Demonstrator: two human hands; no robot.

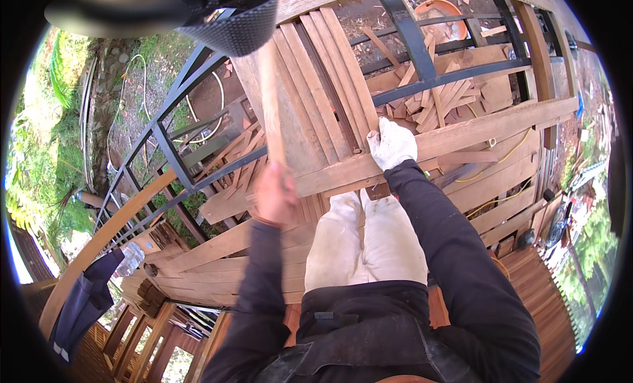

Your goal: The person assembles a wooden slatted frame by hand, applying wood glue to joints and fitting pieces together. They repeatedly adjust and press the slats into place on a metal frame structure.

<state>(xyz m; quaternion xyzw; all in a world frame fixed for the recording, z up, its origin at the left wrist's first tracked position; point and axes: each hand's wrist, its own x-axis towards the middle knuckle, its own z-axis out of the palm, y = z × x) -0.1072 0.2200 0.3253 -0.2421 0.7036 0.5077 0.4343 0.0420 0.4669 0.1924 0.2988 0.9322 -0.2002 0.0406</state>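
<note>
My bare left hand [273, 193], smeared by motion, is closed round the pale wooden handle of a mallet [269, 106]. Its large dark textured head is raised close to the camera at the top. My right hand [393, 144], in a white glove, is closed at the near end of the wooden slats [339, 73], against the upper edge of a long wooden beam [455, 138]. Whatever its fingers hold is hidden. The slats lie side by side, running away from me, with a dark gap between two groups. A wide board [254, 86] lies left of them.
Dark metal framing [409, 37] stands beyond and beside the slats. Wood offcuts [455, 93] lie heaped at the right, near an orange tub [440, 19]. A yellow cord [508, 160] crosses the planks. Dark cloth [86, 304] hangs over a curved rail at the left.
</note>
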